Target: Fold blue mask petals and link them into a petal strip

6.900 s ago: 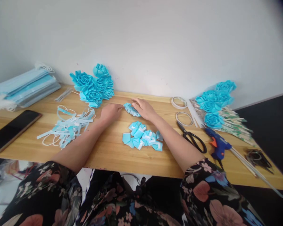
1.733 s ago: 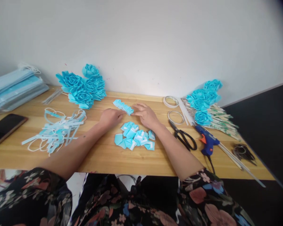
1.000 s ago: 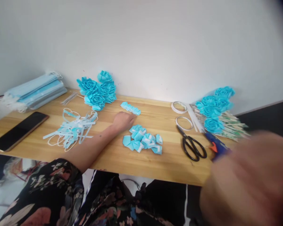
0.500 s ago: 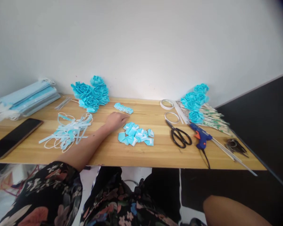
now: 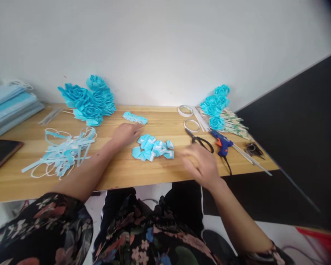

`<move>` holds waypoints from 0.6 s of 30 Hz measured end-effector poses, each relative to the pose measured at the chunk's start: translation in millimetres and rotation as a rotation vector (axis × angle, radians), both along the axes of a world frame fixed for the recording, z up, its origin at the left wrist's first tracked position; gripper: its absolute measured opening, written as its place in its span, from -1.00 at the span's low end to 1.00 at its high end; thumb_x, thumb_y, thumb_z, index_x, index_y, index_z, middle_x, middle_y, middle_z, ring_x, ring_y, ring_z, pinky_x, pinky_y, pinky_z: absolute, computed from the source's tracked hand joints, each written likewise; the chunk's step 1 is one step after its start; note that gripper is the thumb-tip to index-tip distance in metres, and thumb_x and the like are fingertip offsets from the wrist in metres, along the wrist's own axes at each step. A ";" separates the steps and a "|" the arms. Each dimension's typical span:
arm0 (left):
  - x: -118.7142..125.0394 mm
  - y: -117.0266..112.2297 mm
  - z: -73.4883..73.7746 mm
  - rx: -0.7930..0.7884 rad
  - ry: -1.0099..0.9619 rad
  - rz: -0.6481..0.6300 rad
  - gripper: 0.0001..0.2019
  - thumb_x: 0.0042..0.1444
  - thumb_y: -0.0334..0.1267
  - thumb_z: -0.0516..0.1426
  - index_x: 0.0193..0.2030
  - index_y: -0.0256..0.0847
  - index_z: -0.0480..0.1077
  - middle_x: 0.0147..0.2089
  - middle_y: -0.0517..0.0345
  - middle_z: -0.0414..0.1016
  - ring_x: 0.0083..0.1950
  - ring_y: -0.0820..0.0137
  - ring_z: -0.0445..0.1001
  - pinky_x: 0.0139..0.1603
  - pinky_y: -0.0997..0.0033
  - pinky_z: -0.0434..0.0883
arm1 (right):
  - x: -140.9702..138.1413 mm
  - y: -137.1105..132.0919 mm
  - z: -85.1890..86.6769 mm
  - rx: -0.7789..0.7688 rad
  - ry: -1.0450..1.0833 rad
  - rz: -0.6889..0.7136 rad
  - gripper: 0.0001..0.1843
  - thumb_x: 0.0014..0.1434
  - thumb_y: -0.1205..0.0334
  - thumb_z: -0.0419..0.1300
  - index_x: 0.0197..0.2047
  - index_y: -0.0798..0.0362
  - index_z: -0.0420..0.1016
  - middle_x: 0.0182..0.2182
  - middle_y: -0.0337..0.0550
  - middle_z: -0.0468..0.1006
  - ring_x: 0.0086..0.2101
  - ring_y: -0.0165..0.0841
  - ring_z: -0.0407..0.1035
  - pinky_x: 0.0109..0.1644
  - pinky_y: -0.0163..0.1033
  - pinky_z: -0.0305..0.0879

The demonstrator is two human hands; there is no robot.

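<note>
Blue folded pieces (image 5: 152, 148) (one pile) lie between two hands: left hand (image 5: 125, 133) resting open, right hand (image 5: 202, 165) spread.

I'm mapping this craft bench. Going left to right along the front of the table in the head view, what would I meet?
phone → pile of cut strips → left hand → pile of folded blue pieces → right hand → glue gun

Right hand (image 5: 201, 165): formerly on the folded blue strip (image 5: 134, 117), then off the table (image 5: 154, 173) and out of sight; now back over its front edge, blurred, fingers spread, empty, between the pile of blue pieces (image 5: 152, 149) and the scissors (image 5: 201, 140).
Left hand (image 5: 125, 132): off the strip, now just beside the pile.
Strip: released, lying free.
</note>
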State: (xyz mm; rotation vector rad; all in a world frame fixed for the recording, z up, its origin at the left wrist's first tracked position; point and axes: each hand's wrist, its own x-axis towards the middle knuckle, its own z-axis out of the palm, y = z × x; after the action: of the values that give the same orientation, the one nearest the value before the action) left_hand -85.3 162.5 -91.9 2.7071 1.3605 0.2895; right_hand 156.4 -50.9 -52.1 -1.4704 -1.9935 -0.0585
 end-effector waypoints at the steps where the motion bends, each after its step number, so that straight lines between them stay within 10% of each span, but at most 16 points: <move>1: -0.5 0.6 -0.2 -0.001 -0.015 -0.005 -0.55 0.26 -0.18 0.00 0.24 -0.03 0.44 0.06 -0.02 0.61 0.02 0.12 0.58 -0.04 0.25 0.42 | 1.8 4.7 -5.9 -0.025 -0.016 -0.035 -0.74 0.34 0.13 0.10 0.01 0.00 0.51 -0.11 -0.03 0.58 -0.08 -0.18 0.46 0.03 -0.06 0.40; 11: 15.6 -22.1 3.2 -0.171 -0.399 -0.700 -0.43 0.14 0.10 0.21 0.22 -0.16 0.44 0.20 -0.12 0.47 0.21 0.11 0.42 0.25 0.08 0.33 | 1.6 57.5 -23.9 -0.395 -0.135 -0.077 -0.50 0.21 0.35 0.12 0.22 0.02 0.41 0.07 -0.01 0.55 0.07 -0.12 0.39 0.06 -0.10 0.32; 18: 23.8 -29.5 -6.9 -0.228 -0.448 -0.698 -0.47 0.20 0.05 0.18 0.26 -0.08 0.39 0.30 -0.12 0.38 0.30 0.06 0.35 0.30 -0.06 0.27 | 15.3 91.3 -33.7 -0.366 0.279 -0.037 -0.56 0.18 0.42 0.08 0.10 0.04 0.51 0.00 -0.06 0.61 -0.06 -0.27 0.49 0.04 -0.14 0.37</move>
State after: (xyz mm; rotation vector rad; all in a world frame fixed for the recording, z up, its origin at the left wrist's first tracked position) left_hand -61.5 133.0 -98.7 2.5110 0.2834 0.5746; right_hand 171.7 40.4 -85.8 -1.6355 -1.8111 0.4942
